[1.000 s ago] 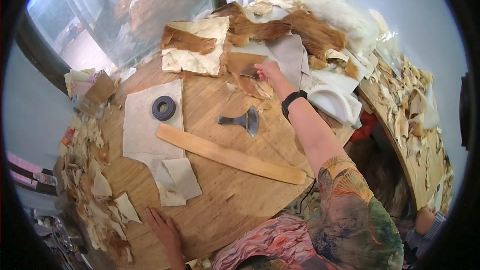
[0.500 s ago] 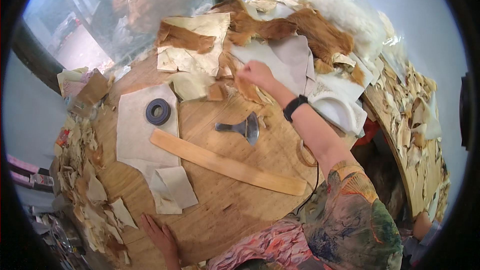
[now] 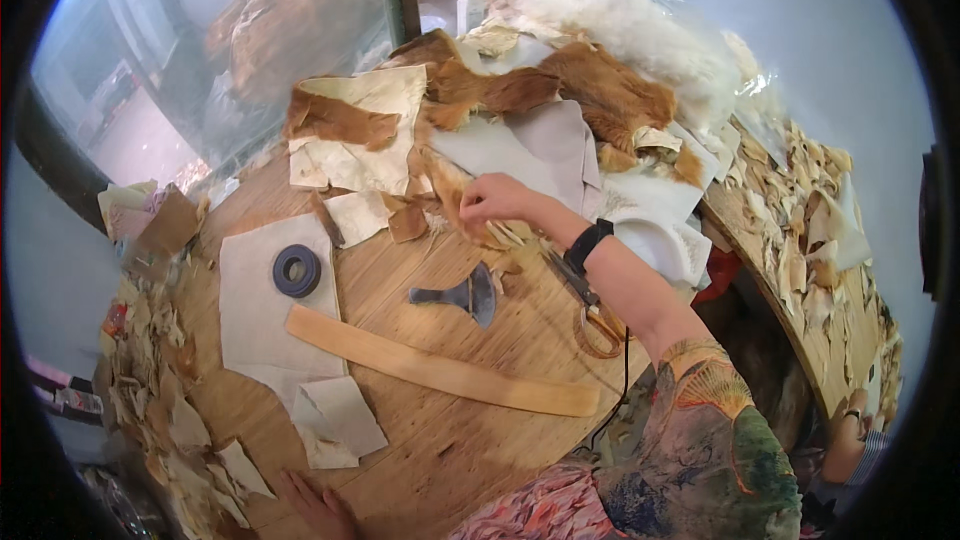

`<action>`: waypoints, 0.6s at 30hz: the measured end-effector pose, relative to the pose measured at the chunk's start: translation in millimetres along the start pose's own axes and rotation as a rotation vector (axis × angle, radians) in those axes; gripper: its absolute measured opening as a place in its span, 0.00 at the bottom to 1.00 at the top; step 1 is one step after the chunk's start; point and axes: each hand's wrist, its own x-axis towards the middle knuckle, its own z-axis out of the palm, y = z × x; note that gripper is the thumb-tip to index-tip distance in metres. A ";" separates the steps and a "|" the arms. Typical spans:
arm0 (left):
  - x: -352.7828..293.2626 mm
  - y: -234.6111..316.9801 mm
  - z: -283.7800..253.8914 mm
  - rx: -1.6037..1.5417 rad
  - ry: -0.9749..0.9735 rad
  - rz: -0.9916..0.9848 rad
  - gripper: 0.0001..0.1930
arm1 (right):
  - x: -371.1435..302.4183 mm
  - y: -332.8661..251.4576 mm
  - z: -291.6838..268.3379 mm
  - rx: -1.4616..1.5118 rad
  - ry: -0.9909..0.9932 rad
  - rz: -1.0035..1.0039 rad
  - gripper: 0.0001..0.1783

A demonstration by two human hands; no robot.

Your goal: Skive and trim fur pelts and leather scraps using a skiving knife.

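Note:
My right hand (image 3: 492, 199), with a dark band on its wrist, is closed over a brown fur strip (image 3: 440, 172) at the far middle of the table. Its curled fingertips hide whatever they may hold. Just left of it lie a small cream hide piece (image 3: 362, 217) and a little brown scrap (image 3: 407, 223). My left hand (image 3: 315, 508) rests flat at the near left edge, fingers stretched out and holding nothing. Scissors (image 3: 598, 328) lie partly under my right forearm. A metal blade tool with a flared edge (image 3: 462, 294) sits mid-table.
A roll of dark tape (image 3: 296, 270) rests on a pale hide pattern (image 3: 245, 310). Below it lies a long wooden strip (image 3: 440, 365). Brown furs (image 3: 610, 85) and white fleece (image 3: 640, 30) heap at the back. Another person's hand (image 3: 845, 440) shows far right.
The view has shifted, so the table sits lower in the picture. The small cream piece, blurred before, now lies still. More of the scissors shows beside my right forearm.

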 end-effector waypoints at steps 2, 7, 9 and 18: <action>2.5 0.4 5.1 0.002 0.011 0.033 0.37 | 2.1 32.4 -21.6 -0.011 0.382 -0.108 0.12; 3.7 5.1 5.3 0.014 0.044 0.059 0.36 | -6.5 80.1 -89.4 -0.008 1.134 0.123 0.22; 3.0 7.7 4.1 0.013 0.047 0.059 0.36 | -11.1 94.1 -108.3 -0.155 1.191 0.183 0.25; 2.3 -2.5 8.7 0.090 0.039 0.061 0.36 | 7.3 88.0 -115.5 -0.274 0.788 0.445 0.34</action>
